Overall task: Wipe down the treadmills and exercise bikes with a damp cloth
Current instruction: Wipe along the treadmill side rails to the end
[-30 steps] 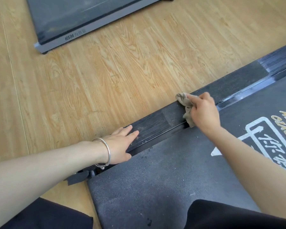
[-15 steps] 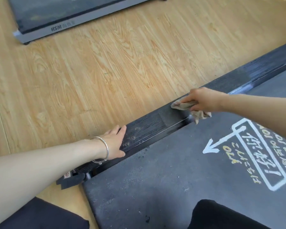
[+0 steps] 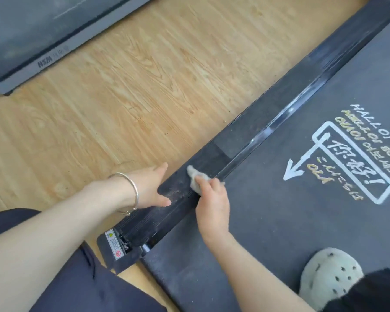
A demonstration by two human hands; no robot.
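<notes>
We noted the grey cloth (image 3: 195,177) bunched on the treadmill's side rail (image 3: 245,136), our right hand (image 3: 212,199) curled over it, pressing down. Our left hand (image 3: 152,188) lay flat, fingers straight, on the rail's outer edge. We judged the cloth soft, limp and light: best held wadded.

Rail (image 3: 263,118): the run from the cloth (image 3: 195,176) up to the far right end is open to a sweep. Toward the end cap (image 3: 119,246) the left hand (image 3: 152,189) straddles the outer edge, thumb on top. The right hand (image 3: 212,199), gripping the cloth, covers the inner edge just beside it, leaving a narrow strip between.

Belt (image 3: 279,233): open alongside the rail; a shoe (image 3: 329,273) stands on it at lower right.

Floor (image 3: 144,91): a wide lane lies between rail and second treadmill (image 3: 32,34).
</notes>
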